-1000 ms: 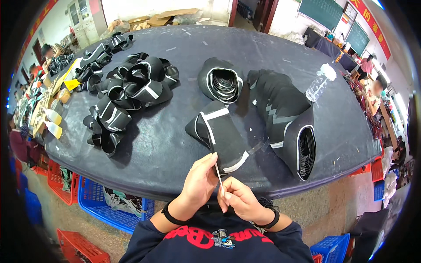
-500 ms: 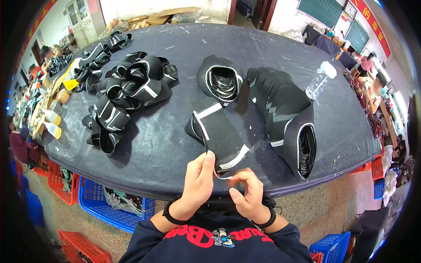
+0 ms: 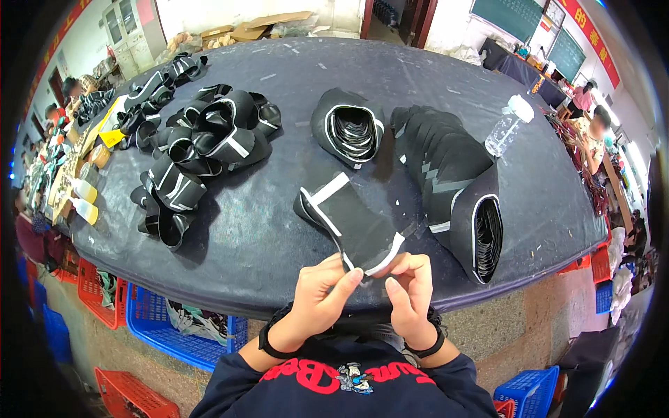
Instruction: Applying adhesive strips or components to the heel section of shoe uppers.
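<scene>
A black, sleeve-like fabric piece [image 3: 359, 226] with white strips along its ends lies on the table in front of me. My left hand [image 3: 322, 296] pinches the near corner of it between thumb and fingers. At the same near end, my right hand [image 3: 411, 296] has its fingers curled on the white-strip edge, thumb close to them. Beyond the piece sits a rolled bundle of similar black pieces [image 3: 329, 122]. To the right, a long overlapping stack of them [image 3: 446, 157] curves toward the near edge.
A loose heap of black pieces [image 3: 233, 129] covers the left of the table [image 3: 279, 209]. A clear spray bottle [image 3: 503, 132] stands at the right. Yellowish bottles [image 3: 83, 209] stand on the far left. Blue [image 3: 153, 331] and red crates [image 3: 101, 296] are on the floor. Other people sit at both sides.
My right hand has come in to the white-strip edge and curled its fingers there. The piece's near end is turned and bent slightly to the right. My left hand still grips its corner.
</scene>
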`<state>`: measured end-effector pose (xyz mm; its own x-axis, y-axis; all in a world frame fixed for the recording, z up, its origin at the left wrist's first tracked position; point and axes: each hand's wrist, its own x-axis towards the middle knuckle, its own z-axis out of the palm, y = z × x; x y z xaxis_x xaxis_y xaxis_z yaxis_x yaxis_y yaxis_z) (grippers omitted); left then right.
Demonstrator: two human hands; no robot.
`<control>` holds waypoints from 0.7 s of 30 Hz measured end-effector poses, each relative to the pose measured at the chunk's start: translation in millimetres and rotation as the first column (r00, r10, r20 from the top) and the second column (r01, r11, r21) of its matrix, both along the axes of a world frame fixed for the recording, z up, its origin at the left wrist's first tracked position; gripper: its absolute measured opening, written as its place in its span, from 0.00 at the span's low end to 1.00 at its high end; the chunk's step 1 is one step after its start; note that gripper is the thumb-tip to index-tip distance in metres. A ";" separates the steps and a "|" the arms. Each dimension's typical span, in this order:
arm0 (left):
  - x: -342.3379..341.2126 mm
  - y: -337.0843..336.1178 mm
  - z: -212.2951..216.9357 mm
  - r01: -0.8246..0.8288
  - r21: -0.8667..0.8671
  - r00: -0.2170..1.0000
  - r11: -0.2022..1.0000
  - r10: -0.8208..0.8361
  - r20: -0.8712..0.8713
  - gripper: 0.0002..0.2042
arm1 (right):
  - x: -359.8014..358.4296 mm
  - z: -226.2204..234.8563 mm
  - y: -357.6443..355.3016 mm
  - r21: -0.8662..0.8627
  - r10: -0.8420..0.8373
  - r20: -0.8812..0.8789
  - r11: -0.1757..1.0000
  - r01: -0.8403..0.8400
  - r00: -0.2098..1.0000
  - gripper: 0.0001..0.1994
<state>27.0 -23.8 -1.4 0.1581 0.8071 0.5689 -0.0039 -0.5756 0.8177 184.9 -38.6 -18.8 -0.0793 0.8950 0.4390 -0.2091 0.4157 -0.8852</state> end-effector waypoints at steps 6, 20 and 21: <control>-4.9 -6.8 4.3 0.037 -0.305 0.989 0.952 0.009 0.150 0.11 | -2.0 2.6 -0.6 0.050 -0.007 0.117 0.999 0.001 0.993 0.18; -7.3 -8.1 -10.4 0.061 -0.463 0.986 0.884 0.017 0.163 0.13 | -13.9 9.1 1.7 0.184 -0.275 0.446 0.960 0.213 0.852 0.09; -7.9 -7.9 -13.7 0.115 -0.503 0.977 0.857 -0.006 0.213 0.14 | -14.8 9.6 1.4 0.200 -0.293 0.450 0.954 0.224 0.844 0.08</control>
